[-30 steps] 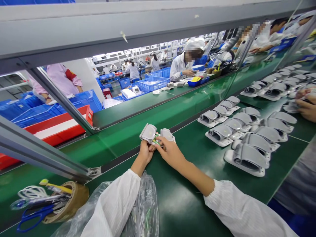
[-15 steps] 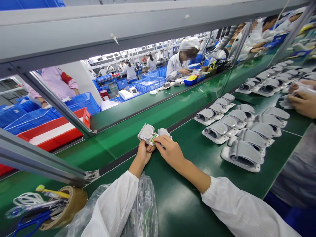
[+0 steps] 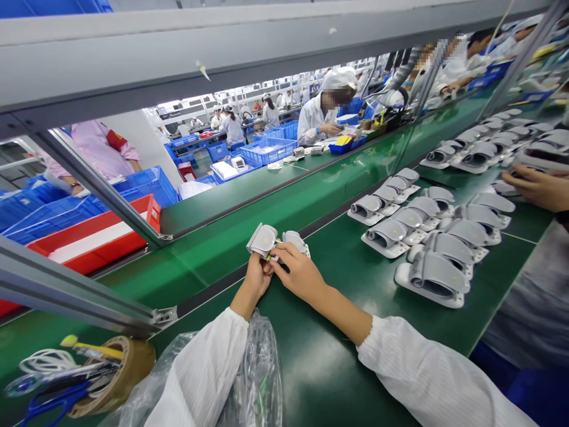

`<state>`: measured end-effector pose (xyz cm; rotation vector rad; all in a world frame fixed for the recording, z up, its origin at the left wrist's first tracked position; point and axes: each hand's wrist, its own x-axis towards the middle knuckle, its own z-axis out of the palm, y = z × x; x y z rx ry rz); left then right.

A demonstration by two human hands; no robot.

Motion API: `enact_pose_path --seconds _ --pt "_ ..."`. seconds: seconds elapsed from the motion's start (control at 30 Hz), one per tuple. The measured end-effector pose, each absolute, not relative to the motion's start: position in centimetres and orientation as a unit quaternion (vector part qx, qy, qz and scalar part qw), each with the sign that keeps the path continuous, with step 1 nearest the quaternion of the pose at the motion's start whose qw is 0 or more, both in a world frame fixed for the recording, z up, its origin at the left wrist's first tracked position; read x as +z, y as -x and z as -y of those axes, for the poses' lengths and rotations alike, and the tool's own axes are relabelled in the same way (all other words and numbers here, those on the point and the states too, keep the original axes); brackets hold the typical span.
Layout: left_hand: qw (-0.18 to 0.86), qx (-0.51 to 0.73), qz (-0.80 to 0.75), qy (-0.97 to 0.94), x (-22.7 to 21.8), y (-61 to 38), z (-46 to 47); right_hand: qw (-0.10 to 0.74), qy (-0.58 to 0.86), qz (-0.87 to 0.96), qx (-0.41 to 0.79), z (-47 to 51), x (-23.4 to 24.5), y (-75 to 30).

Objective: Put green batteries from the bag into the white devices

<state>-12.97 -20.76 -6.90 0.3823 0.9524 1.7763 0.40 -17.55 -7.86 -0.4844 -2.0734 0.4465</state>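
Observation:
On the green conveyor belt (image 3: 338, 356) both my hands work on one small grey and white device (image 3: 265, 240) with a cuff-like part. My left hand (image 3: 256, 277) grips its near left side with closed fingers. My right hand (image 3: 297, 271) pinches the middle of the device, where a bit of green shows between the two halves. Both arms wear white sleeves.
Several finished grey devices (image 3: 433, 273) lie in rows on the belt to the right. A co-worker's hand (image 3: 540, 187) reaches among them at the right edge. A tape roll holding scissors and pens (image 3: 95, 370) sits at the lower left, beside a plastic bag (image 3: 260, 379). A slanted metal frame (image 3: 84, 290) runs at left.
My hands and the device stayed together on the belt with only small finger moves. The co-worker's hand at the right shifted among the devices.

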Motion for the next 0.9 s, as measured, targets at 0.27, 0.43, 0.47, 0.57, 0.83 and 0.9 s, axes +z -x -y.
enact_pose_path --seconds 0.27,0.43,0.47,0.57,0.83,0.9 --pt "0.5 0.748 -0.414 -0.136 -7.4 13.2 20.5 0.442 0.28 0.838 0.154 18.2 -7.0 -0.2" --pt "0.5 0.748 -0.408 -0.155 -7.6 13.2 20.6 0.43 0.301 0.838 0.15 18.2 -6.6 -0.1" --pt "0.499 0.748 -0.408 -0.155 -7.6 13.2 20.6 0.425 0.304 0.84 0.15 18.2 -6.5 -0.2" --pt "0.494 0.752 -0.41 -0.147 -7.3 13.0 20.6 0.399 0.31 0.851 0.144 18.3 -6.2 -0.3" --pt "0.492 0.747 -0.42 -0.155 -6.9 12.9 20.5 0.363 0.334 0.856 0.157 18.5 -5.7 -0.3" --pt "0.496 0.74 -0.423 -0.163 -7.0 12.9 20.6 0.367 0.345 0.844 0.183 18.5 -5.6 -0.3"
